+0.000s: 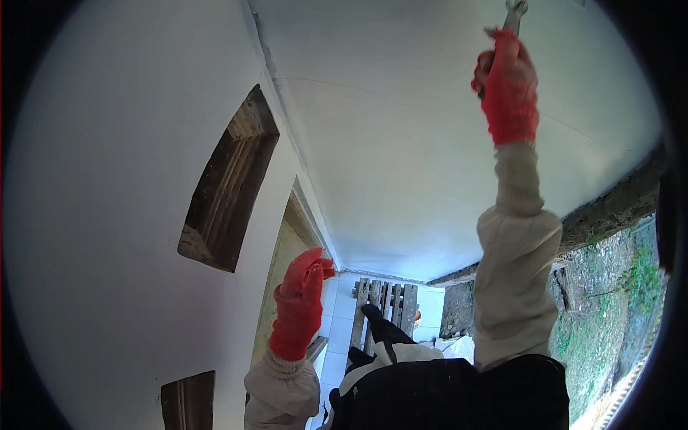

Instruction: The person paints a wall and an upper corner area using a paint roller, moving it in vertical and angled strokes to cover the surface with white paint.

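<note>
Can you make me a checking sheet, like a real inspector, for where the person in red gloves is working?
Surface: broad white surface, crossed by a thin line; crack or thread, I can't tell.
Job's things: metal tool, its end near the picture's top edge.
Clutter: small orange thing beside the slatted wooden bench.
Hands: right hand grips the tool; left hand raised, fingers bent.
Cables: nothing seen for certain.
Surroundings: white wall with dark recesses, tiled floor, greenery outside.
</note>
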`<state>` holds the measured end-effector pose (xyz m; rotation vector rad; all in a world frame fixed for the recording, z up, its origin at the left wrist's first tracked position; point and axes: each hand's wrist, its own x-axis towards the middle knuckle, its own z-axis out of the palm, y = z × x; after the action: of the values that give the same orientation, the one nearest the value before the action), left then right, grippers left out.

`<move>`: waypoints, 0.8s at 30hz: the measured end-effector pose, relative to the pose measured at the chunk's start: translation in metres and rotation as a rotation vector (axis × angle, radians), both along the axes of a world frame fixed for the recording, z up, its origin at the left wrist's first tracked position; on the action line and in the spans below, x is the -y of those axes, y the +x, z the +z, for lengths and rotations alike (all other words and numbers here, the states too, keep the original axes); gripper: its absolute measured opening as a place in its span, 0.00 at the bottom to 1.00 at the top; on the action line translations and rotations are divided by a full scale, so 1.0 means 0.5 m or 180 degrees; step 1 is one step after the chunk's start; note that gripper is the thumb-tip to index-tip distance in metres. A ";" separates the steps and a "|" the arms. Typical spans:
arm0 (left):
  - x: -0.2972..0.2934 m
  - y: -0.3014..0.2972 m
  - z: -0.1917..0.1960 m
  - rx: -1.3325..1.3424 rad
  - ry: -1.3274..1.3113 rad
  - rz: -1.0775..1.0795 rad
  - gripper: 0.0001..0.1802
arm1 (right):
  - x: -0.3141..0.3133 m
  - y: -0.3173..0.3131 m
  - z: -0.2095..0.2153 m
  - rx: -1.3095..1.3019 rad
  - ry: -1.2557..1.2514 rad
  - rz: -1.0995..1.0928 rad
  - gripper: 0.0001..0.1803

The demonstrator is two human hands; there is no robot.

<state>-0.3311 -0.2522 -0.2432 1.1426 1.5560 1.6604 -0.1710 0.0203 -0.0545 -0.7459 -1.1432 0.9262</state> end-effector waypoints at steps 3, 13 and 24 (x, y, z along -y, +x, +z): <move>-0.004 -0.009 -0.024 0.0047 -0.0004 0.0066 0.13 | 0.014 -0.002 -0.217 0.0212 -0.0570 -0.0044 0.17; 0.012 0.026 -0.087 0.0446 -0.0078 0.0016 0.13 | 0.192 0.063 -0.675 0.1163 -0.1394 -0.0414 0.11; -0.017 0.040 0.007 0.0524 0.0475 -0.0109 0.13 | 0.058 -0.026 0.287 0.0633 0.0039 0.0461 0.21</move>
<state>-0.3111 -0.2438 -0.2396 1.0704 1.3226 1.8238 -0.1843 -0.0084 0.0890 -0.7654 -1.3913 0.9807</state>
